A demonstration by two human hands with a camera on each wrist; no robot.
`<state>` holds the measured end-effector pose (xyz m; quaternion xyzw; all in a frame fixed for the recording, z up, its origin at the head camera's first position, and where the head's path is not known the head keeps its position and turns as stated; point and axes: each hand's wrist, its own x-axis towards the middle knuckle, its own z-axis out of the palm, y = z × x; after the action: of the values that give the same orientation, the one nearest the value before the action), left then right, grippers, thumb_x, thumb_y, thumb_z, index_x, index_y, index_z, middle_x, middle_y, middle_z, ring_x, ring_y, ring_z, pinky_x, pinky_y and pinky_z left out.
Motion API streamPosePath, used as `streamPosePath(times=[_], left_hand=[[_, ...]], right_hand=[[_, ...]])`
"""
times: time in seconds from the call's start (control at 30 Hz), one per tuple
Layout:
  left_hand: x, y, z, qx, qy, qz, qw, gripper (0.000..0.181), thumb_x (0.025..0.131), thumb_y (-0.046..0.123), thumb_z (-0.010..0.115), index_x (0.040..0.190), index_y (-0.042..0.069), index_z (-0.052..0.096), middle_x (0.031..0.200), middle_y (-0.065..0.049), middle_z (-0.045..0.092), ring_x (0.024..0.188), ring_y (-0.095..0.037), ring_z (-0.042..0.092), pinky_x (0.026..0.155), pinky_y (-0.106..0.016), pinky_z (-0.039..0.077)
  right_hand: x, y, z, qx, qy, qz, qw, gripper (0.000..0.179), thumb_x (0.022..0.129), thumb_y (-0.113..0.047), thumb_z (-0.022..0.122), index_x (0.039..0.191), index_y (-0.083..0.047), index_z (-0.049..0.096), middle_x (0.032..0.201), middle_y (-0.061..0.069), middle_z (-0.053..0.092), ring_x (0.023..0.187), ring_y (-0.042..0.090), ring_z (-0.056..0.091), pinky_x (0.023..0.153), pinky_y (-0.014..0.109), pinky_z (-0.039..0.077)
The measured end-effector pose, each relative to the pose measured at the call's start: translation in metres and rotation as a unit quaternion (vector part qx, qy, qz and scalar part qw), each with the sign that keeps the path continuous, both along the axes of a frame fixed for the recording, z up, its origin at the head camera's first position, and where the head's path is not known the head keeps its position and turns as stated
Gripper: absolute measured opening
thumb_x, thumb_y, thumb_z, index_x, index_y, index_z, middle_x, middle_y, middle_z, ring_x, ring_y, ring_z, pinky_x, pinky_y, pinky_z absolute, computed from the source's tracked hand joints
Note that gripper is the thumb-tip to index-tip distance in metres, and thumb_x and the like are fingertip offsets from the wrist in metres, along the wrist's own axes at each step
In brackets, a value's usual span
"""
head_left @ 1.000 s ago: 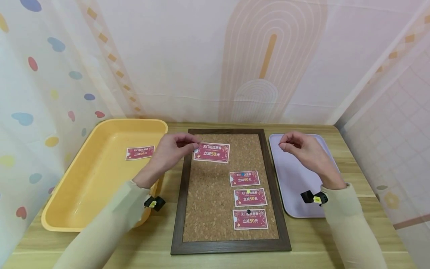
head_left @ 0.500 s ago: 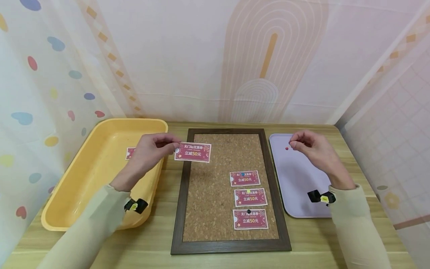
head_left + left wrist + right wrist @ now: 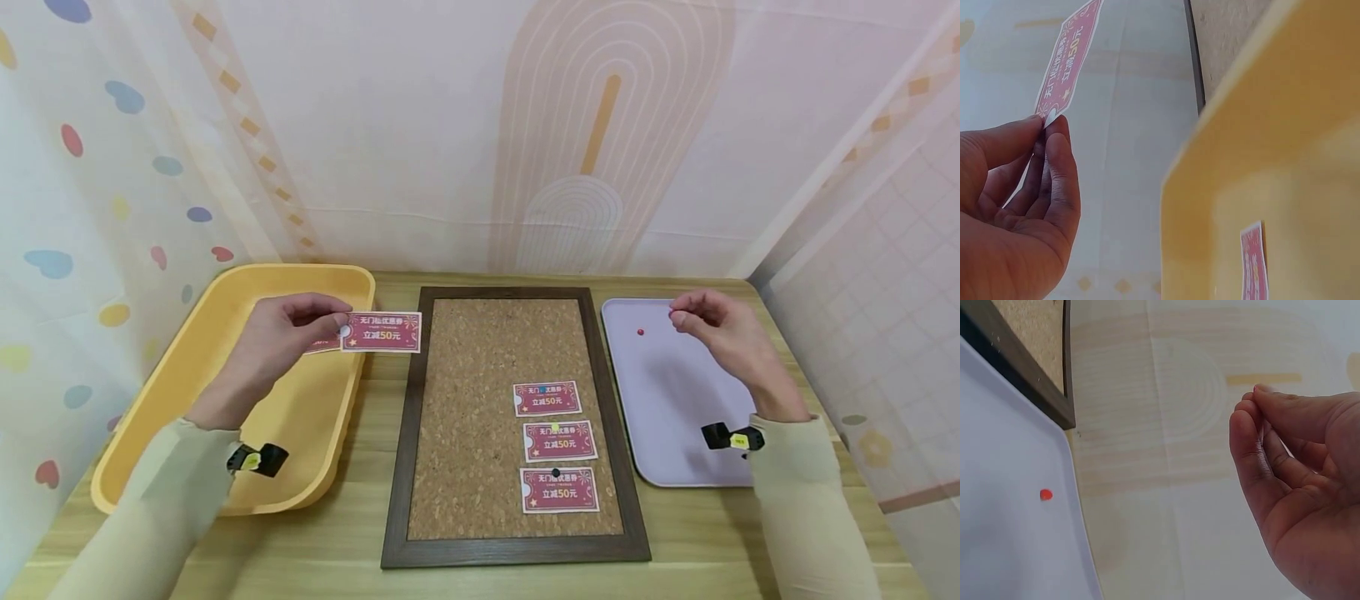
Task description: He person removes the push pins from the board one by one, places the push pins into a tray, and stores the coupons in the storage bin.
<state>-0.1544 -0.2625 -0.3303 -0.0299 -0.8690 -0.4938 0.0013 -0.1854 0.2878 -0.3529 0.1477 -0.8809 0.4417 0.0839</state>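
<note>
At its left edge, a red paper coupon is pinched between the thumb and fingers of my left hand, held up over the right rim of the yellow bin. A second coupon lies in that bin, partly hidden in the head view. Over the lilac tray, my right hand pinches a tiny red pushpin, nearly all covered by the fingertips. Another red pushpin lies in the tray.
Between bin and tray lies a framed cork board. Three coupons are pinned down its right side, with a blue pin, a yellow pin and a black pin. A patterned curtain hangs behind.
My left hand has carried the coupon leftward from above the cork board to the bin's rim. My right hand has shifted right over the tray, uncovering the red pushpin lying there.
</note>
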Motion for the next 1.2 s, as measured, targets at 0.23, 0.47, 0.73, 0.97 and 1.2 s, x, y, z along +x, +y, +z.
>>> streamPosePath(times=[0.23, 0.47, 0.73, 0.97, 1.2], left_hand=[[0.003, -0.025, 0.0, -0.008, 0.008, 0.01, 0.9999, 0.033, 0.101, 0.025, 0.069, 0.12, -0.001, 0.071, 0.094, 0.013, 0.074, 0.081, -0.009, 0.066, 0.07, -0.021, 0.055], [0.003, -0.051, -0.007, 0.021, 0.008, 0.005, 0.9997, 0.025, 0.101, 0.015, 0.069, 0.117, -0.004, 0.071, 0.093, 0.013, 0.074, 0.082, -0.006, 0.067, 0.073, -0.016, 0.054], [0.003, -0.08, -0.02, 0.049, -0.015, -0.006, 0.9987, 0.022, 0.101, 0.011, 0.067, 0.115, -0.005, 0.072, 0.098, 0.011, 0.074, 0.086, -0.006, 0.07, 0.078, -0.02, 0.057], [0.002, -0.099, -0.028, 0.061, -0.034, -0.012, 0.9975, 0.016, 0.102, 0.009, 0.065, 0.112, 0.002, 0.075, 0.097, 0.012, 0.074, 0.085, -0.004, 0.07, 0.078, -0.019, 0.057], [-0.002, -0.11, -0.034, 0.036, -0.09, -0.01, 0.9953, 0.021, 0.104, 0.014, 0.065, 0.116, -0.001, 0.072, 0.097, 0.014, 0.074, 0.087, -0.002, 0.071, 0.078, -0.019, 0.057]], right_hand=[[-0.005, 0.011, -0.007, -0.001, -0.001, -0.013, 0.9999, 0.014, 0.097, 0.003, 0.068, 0.111, 0.006, 0.069, 0.092, -0.012, 0.067, 0.08, 0.001, 0.062, 0.072, 0.012, 0.048], [-0.007, 0.019, -0.009, 0.007, -0.014, -0.025, 0.9996, 0.013, 0.098, 0.002, 0.068, 0.11, 0.007, 0.069, 0.09, -0.017, 0.066, 0.08, -0.002, 0.06, 0.07, 0.012, 0.047], [-0.011, 0.026, -0.013, 0.019, -0.038, -0.021, 0.9989, 0.013, 0.099, -0.002, 0.068, 0.11, 0.005, 0.07, 0.09, -0.01, 0.067, 0.079, 0.002, 0.059, 0.068, 0.015, 0.046], [-0.017, 0.029, -0.019, 0.042, -0.067, -0.006, 0.9968, 0.014, 0.101, -0.004, 0.066, 0.111, 0.005, 0.069, 0.095, 0.005, 0.067, 0.081, 0.006, 0.054, 0.07, 0.018, 0.045], [-0.024, 0.032, -0.027, 0.059, -0.067, 0.006, 0.9959, 0.013, 0.1, -0.002, 0.067, 0.109, 0.007, 0.069, 0.1, 0.015, 0.067, 0.081, 0.007, 0.053, 0.07, 0.016, 0.045]])
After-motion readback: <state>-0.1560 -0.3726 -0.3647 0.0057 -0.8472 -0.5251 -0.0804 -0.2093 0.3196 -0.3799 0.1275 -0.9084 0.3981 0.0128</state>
